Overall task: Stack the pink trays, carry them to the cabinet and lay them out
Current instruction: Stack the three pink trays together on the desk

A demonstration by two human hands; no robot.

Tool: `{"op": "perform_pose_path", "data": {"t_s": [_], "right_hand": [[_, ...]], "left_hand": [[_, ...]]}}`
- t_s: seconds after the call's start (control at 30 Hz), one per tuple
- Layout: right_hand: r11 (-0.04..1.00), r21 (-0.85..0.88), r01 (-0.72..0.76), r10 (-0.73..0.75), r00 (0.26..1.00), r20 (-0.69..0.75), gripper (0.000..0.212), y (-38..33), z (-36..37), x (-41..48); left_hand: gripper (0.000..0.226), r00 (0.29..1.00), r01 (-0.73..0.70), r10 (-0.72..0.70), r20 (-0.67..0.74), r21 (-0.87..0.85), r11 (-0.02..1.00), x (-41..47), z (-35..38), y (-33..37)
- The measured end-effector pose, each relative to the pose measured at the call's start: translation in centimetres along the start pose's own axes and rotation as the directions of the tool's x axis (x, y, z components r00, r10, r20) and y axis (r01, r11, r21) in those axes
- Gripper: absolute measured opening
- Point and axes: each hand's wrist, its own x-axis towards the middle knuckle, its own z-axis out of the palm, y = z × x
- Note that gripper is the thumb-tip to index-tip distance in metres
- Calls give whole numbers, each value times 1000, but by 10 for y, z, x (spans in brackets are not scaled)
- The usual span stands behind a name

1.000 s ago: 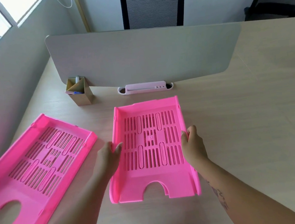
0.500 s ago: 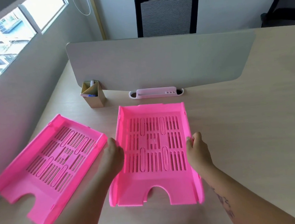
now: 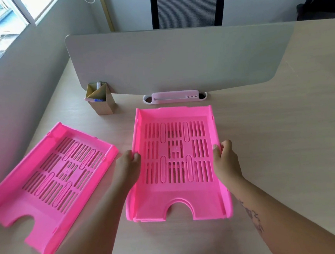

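A pink slotted tray [image 3: 180, 198] lies flat on the desk in front of me, its notched end toward me. My left hand [image 3: 128, 168] grips its left side wall and my right hand [image 3: 226, 162] grips its right side wall, fingers curled over the rims. Under its near edge a second pink layer shows, so it may sit on another tray; I cannot tell for sure. Another pink tray [image 3: 52, 182] rests at an angle on the desk to the left, untouched.
A grey divider panel [image 3: 177, 60] stands across the desk behind the trays. A cardboard pen holder [image 3: 100, 100] and a white cable slot cover [image 3: 174, 97] sit at its foot. A wall runs along the left; a black chair [image 3: 187, 5] stands beyond the panel.
The held tray has come down from a tilted, raised pose to lie flat on the desk. Both hands keep their grip on its sides. The view has lifted slightly.
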Motion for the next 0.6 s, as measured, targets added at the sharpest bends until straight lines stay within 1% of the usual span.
{"op": "perform_pose_path", "data": {"t_s": [0.07,0.13,0.2,0.3,0.43,0.6], "right_hand": [[1000,3,7,-7,1000,18,24,3,-1,-1],[1000,2,8,-8,999,42,24,7,-3,-3],[1000,0,4,-4,997,71,26,11,-3,-4],[1000,-10,4,-3,996,87,33,14,0,-2],[1000,-20,-3,4,999,45,39,14,3,9],[1000,-29,-1,2,1000,29,40,4,-6,39]], "left_hand": [[38,998,51,-45,47,-117,992,-4,-3,-3],[41,989,120,-94,115,-247,961,-14,-4,-6],[41,971,191,-131,201,-321,928,-27,-4,-11],[45,967,198,-122,223,-356,913,-36,-2,-18],[46,966,216,-141,216,-377,901,-23,3,-12],[51,976,187,-136,171,-339,922,5,14,6]]}}
